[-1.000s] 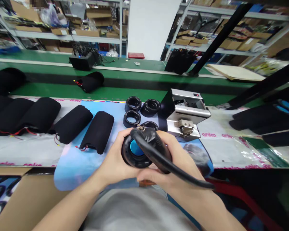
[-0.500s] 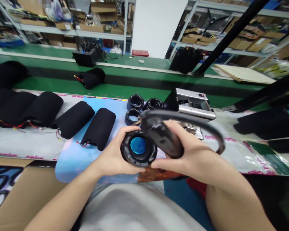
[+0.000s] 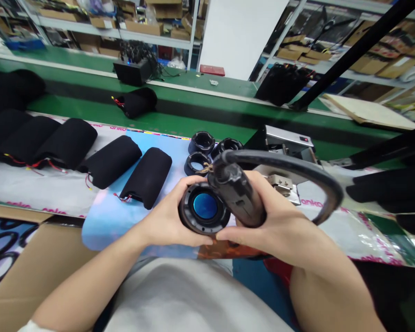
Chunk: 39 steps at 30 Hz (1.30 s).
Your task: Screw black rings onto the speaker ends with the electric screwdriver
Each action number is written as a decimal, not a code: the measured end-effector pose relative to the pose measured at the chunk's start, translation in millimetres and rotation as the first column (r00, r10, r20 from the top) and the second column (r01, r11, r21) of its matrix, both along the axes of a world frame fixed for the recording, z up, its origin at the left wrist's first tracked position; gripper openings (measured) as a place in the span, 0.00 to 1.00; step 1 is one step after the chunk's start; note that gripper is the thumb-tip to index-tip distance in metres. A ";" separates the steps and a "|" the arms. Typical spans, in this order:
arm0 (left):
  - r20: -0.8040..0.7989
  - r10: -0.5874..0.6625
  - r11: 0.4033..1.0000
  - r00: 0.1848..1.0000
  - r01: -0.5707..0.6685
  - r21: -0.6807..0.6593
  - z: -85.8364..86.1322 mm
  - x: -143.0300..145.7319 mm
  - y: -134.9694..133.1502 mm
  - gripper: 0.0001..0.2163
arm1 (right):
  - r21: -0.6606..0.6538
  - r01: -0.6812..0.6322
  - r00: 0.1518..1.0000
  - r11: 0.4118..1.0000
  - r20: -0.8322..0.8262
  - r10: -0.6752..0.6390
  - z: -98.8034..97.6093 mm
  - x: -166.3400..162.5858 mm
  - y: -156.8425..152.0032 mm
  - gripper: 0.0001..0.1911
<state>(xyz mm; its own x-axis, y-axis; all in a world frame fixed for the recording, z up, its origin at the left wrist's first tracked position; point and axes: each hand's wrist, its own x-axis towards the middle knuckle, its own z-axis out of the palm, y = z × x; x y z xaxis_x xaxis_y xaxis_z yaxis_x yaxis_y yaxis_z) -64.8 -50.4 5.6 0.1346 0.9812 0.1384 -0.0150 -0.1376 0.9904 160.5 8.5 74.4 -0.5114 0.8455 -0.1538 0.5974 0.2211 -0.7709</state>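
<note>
My left hand [image 3: 173, 214] is wrapped round a black round housing [image 3: 215, 221] with small holes in its rim and a shiny blue disc in its centre. In my right hand [image 3: 263, 226] sits a black electric screwdriver [image 3: 240, 196], its thick hose curving off to the right. The screwdriver leans over the right side of the housing; its tip is hidden from view. My right thumb lies at the housing's lower right edge. Just beyond my hands stand several black rings [image 3: 201, 142] on the blue mat [image 3: 107, 226].
Several black fabric-covered packs [image 3: 147, 177] with red and yellow wires lie to the left. A metal box-like device [image 3: 290, 138] stands behind my right hand. A black post [image 3: 352, 55] slants up at right. An open cardboard box [image 3: 44, 263] is at lower left.
The whole scene has shifted slightly right and partly upward as the camera turned. Both hands keep their hold, and the screwdriver is still over the housing's right side.
</note>
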 end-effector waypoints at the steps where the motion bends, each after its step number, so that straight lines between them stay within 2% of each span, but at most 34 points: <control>1: 0.007 0.001 1.000 1.000 -0.001 -0.004 -0.8 -0.1 0.2 0.45 | 0.001 0.000 1.000 1.000 0.028 0.000 0.3 0.6 2.6 0.44; 5: 0.035 -0.001 1.000 0.999 0.001 0.012 -2.9 0.5 0.7 0.45 | -0.021 -0.067 0.998 0.998 -0.003 0.067 3.4 0.3 6.8 0.40; 7: 0.036 0.002 1.000 0.999 -0.002 -0.002 -3.0 1.0 0.4 0.45 | -0.037 -0.070 0.995 0.997 -0.074 0.067 4.4 -0.3 5.7 0.43; 9: 0.035 0.001 0.999 0.999 0.001 -0.032 -2.5 1.2 -0.2 0.45 | -0.046 -0.007 0.994 0.999 -0.113 0.002 3.9 -0.6 3.0 0.45; 13: 0.051 -0.003 0.999 0.999 0.005 -0.036 -0.5 0.8 -1.0 0.43 | -0.006 0.095 0.995 0.995 -0.013 -0.095 1.4 -1.8 -0.3 0.39; 19: -0.033 0.032 0.997 0.999 -0.029 0.069 -2.4 0.6 0.8 0.42 | 0.001 0.005 1.000 1.000 0.007 -0.005 4.6 -4.2 2.8 0.40; 24: -0.087 0.081 0.991 0.993 -0.071 0.112 -8.9 1.9 -1.6 0.43 | 0.013 -0.042 0.996 0.999 -0.075 0.043 -1.5 -1.2 -13.3 0.27; 26: -0.091 0.092 0.991 0.992 -0.083 0.102 -9.0 1.5 -3.9 0.47 | -0.019 -0.036 0.995 0.999 -0.098 0.034 -4.3 -1.6 -20.0 0.27; 29: -0.065 0.096 0.993 0.993 -0.091 0.073 -5.5 0.8 -5.8 0.57 | -0.151 0.002 0.992 0.989 -0.126 -0.021 -6.7 -4.8 -23.1 0.31; 31: -0.081 0.121 0.991 0.989 -0.115 0.067 -2.3 1.5 -5.8 0.55 | -0.213 0.021 0.987 0.977 -0.149 -0.054 -7.2 -5.2 -20.5 0.32; 33: -0.118 0.157 0.986 0.980 -0.149 0.079 -0.2 3.2 -6.2 0.46 | -0.228 0.029 0.974 0.973 -0.211 -0.078 -6.2 -0.6 -15.5 0.34; 35: -0.153 0.188 0.979 0.970 -0.173 0.107 -0.3 4.5 -8.6 0.39 | -0.237 0.082 0.905 0.968 -0.388 -0.172 -2.7 9.7 -8.9 0.36; 36: -0.169 0.204 0.975 0.964 -0.184 0.125 -1.1 4.5 -10.5 0.39 | -0.223 0.145 0.822 0.964 -0.515 -0.243 0.1 16.4 -5.1 0.38; 38: -0.204 0.243 0.965 0.948 -0.215 0.154 -3.7 3.9 -14.5 0.38 | -0.150 0.349 0.580 0.925 -0.740 -0.339 7.1 31.0 3.7 0.37; 39: -0.224 0.260 0.960 0.939 -0.227 0.162 -5.1 3.9 -15.7 0.38 | -0.085 0.470 0.471 0.879 -0.818 -0.331 10.7 37.9 8.7 0.37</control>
